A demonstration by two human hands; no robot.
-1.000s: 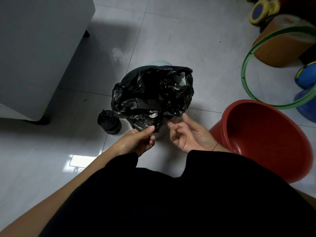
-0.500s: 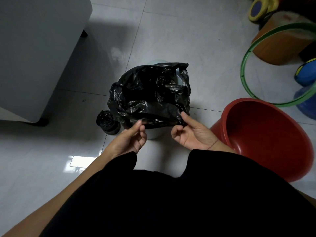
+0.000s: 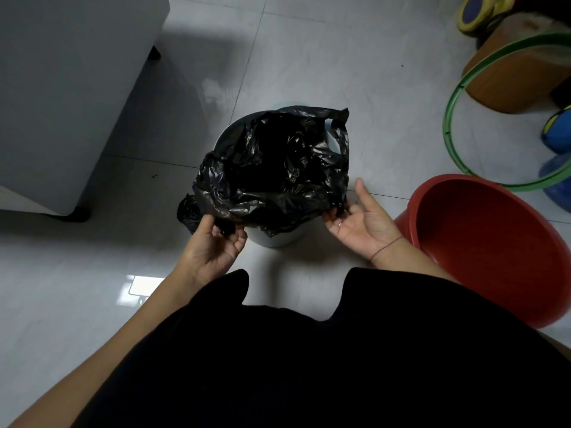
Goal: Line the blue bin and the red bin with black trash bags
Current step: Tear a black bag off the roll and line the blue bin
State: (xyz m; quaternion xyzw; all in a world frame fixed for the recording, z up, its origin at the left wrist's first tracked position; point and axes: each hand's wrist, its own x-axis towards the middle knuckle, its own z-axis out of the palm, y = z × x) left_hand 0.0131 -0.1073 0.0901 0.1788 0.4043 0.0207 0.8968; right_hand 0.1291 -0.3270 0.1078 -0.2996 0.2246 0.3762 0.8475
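Observation:
A pale blue bin (image 3: 279,239) stands on the floor in front of me, mostly covered by a crumpled black trash bag (image 3: 278,168) whose mouth gapes over it. My left hand (image 3: 213,242) pinches the bag's near left edge. My right hand (image 3: 361,220) holds the near right edge with its fingertips, palm up. The red bin (image 3: 500,242) stands to the right, tilted and with no bag inside. A roll of black bags (image 3: 188,213) sits on the floor left of the blue bin, partly hidden by the bag.
A white cabinet (image 3: 71,88) on black feet stands at the left. At the right rear lie a green hoop (image 3: 463,97), a brown stool (image 3: 519,75) and blue and yellow toys (image 3: 556,134). The floor is glossy white tile.
My hands have moved apart, stretching the bag's near edge wider across the blue bin. The bag's mouth has opened further.

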